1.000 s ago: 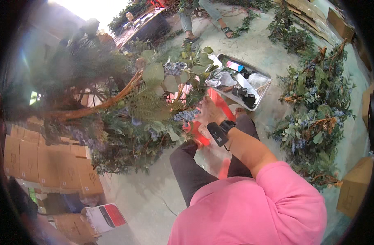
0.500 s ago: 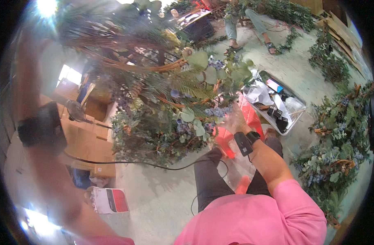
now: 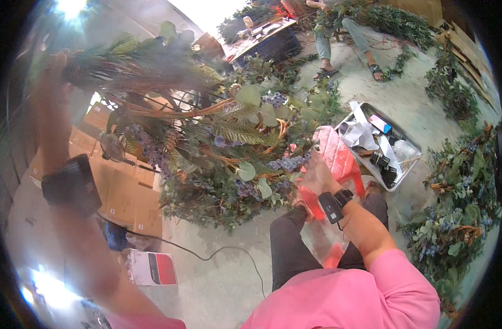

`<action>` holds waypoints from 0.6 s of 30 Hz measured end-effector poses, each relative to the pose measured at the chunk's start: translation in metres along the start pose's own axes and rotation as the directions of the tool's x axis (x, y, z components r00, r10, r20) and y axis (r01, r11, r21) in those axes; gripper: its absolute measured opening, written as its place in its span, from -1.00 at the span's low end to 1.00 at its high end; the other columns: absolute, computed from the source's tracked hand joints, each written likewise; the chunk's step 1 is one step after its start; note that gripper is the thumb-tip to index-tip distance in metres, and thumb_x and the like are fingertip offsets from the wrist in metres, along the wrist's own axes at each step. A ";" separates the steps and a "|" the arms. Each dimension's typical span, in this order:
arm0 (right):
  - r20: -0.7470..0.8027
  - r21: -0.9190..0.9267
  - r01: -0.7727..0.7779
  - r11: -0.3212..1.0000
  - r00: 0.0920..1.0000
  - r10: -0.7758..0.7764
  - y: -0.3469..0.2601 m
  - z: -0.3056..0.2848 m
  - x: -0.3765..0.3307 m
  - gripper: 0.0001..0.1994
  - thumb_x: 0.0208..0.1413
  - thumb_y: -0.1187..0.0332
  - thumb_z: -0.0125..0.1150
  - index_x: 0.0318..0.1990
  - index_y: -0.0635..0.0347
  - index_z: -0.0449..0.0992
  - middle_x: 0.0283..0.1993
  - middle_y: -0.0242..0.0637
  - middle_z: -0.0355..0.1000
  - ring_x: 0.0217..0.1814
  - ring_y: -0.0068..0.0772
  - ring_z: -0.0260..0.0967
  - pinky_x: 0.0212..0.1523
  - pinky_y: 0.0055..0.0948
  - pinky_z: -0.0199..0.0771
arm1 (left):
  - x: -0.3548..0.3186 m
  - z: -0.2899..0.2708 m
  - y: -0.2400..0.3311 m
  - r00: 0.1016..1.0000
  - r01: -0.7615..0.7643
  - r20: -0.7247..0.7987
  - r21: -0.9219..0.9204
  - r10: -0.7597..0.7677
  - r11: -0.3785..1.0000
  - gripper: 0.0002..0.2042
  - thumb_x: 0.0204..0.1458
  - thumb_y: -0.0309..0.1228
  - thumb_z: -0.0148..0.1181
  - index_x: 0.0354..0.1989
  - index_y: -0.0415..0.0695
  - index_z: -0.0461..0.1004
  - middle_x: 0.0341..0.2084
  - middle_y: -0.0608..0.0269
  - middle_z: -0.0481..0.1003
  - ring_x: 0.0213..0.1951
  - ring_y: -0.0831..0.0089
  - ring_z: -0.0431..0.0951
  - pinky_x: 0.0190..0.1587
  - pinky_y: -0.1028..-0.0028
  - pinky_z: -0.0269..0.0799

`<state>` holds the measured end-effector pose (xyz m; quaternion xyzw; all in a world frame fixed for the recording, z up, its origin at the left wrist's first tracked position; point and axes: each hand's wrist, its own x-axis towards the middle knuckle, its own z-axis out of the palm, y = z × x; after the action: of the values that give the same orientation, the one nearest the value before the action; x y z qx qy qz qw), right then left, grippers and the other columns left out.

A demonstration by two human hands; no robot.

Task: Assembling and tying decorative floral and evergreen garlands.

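A big arrangement (image 3: 229,159) of eucalyptus, ferns, dried fronds and blue flowers fills the middle. My left arm rises along the left edge with a black device strapped to the forearm. My left hand (image 3: 56,63), blurred, is closed around the end of a bunch of long green fronds (image 3: 130,68) at the top of the arrangement. My right hand (image 3: 316,174), with a black watch on its wrist, reaches into the foliage beside a cluster of blue flowers (image 3: 286,163). Its fingers are hidden among the leaves. I sit on a red plastic stool (image 3: 338,156).
A metal tray (image 3: 412,159) with tools and paper lies on the floor at right. More greenery garlands (image 3: 454,219) lie further right. Cardboard boxes (image 3: 125,197), a red-and-white box (image 3: 152,268) and a black cable (image 3: 207,255) are at left. Another person's legs (image 3: 338,38) are at the top.
My left arm has risen into view along the left edge with the fronds. The view has swung left and up. My right hand stays in the foliage by the stool.
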<state>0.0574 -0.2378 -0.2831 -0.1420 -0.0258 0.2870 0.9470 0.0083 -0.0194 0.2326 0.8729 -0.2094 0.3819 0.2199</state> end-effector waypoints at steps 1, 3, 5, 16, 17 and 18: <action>-0.011 0.048 0.044 0.998 0.999 -0.044 0.004 0.000 -0.001 -0.45 0.10 -0.09 -0.17 0.18 -0.04 0.06 0.22 -0.32 0.03 0.23 -0.09 0.00 0.14 0.17 -0.16 | 0.001 -0.003 -0.002 0.997 -0.081 0.026 0.078 0.079 0.994 -0.66 0.08 -0.16 0.00 -0.07 -0.11 0.34 -0.18 0.24 0.42 -0.15 0.53 0.36 -0.06 0.56 0.17; 0.007 0.093 0.088 0.992 0.996 -0.089 0.004 0.007 -0.006 -0.56 0.14 0.03 -0.19 0.14 -0.05 0.12 0.19 -0.40 0.09 0.21 -0.19 0.05 0.15 0.13 -0.13 | 0.006 0.004 -0.002 0.995 0.029 -0.100 0.102 -0.019 0.994 -0.66 0.05 -0.12 0.03 -0.14 -0.10 0.37 -0.27 0.28 0.43 -0.22 0.55 0.38 -0.14 0.60 0.20; 0.079 0.047 0.152 0.987 0.985 -0.155 0.012 -0.010 0.000 -0.60 0.14 0.08 -0.17 0.11 -0.05 0.16 0.15 -0.41 0.13 0.18 -0.26 0.08 0.14 0.09 -0.10 | 0.015 0.011 -0.004 0.969 0.136 -0.220 0.098 -0.112 0.986 -0.66 0.02 -0.07 0.06 -0.20 -0.09 0.40 -0.36 0.32 0.44 -0.30 0.58 0.40 -0.23 0.64 0.24; -0.216 -0.547 -0.013 0.837 0.968 -0.127 0.026 -0.043 -0.032 -0.63 0.01 0.32 0.10 0.00 0.13 0.26 -0.07 -0.40 0.30 -0.06 -0.43 0.27 -0.14 -0.39 0.32 | 0.043 0.042 -0.041 0.999 -0.031 0.015 0.112 0.029 0.993 -0.70 -0.03 -0.13 0.15 -0.28 -0.10 0.40 -0.46 0.38 0.42 -0.45 0.66 0.42 -0.40 0.65 0.38; -0.160 -0.547 -0.047 0.836 0.986 -0.049 0.029 -0.064 -0.036 -0.66 0.02 0.34 0.08 -0.02 0.15 0.29 -0.11 -0.37 0.33 -0.10 -0.41 0.30 -0.15 -0.39 0.34 | 0.044 0.044 -0.044 0.999 -0.033 0.019 0.109 0.031 0.994 -0.70 -0.03 -0.13 0.15 -0.28 -0.10 0.40 -0.46 0.38 0.42 -0.45 0.66 0.42 -0.40 0.65 0.38; -0.092 -0.548 -0.081 0.832 0.995 0.036 0.026 -0.080 -0.040 -0.69 0.03 0.35 0.05 -0.04 0.18 0.32 -0.15 -0.35 0.37 -0.14 -0.39 0.33 -0.17 -0.39 0.35 | 0.045 0.041 -0.042 0.999 -0.028 0.028 0.108 0.025 0.994 -0.69 -0.01 -0.15 0.12 -0.24 -0.12 0.39 -0.39 0.35 0.43 -0.37 0.65 0.43 -0.32 0.62 0.38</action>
<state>0.0204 -0.2591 -0.3657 -0.4204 -0.0664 0.2905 0.8570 0.0819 -0.0159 0.2321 0.8856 -0.2029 0.3841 0.1642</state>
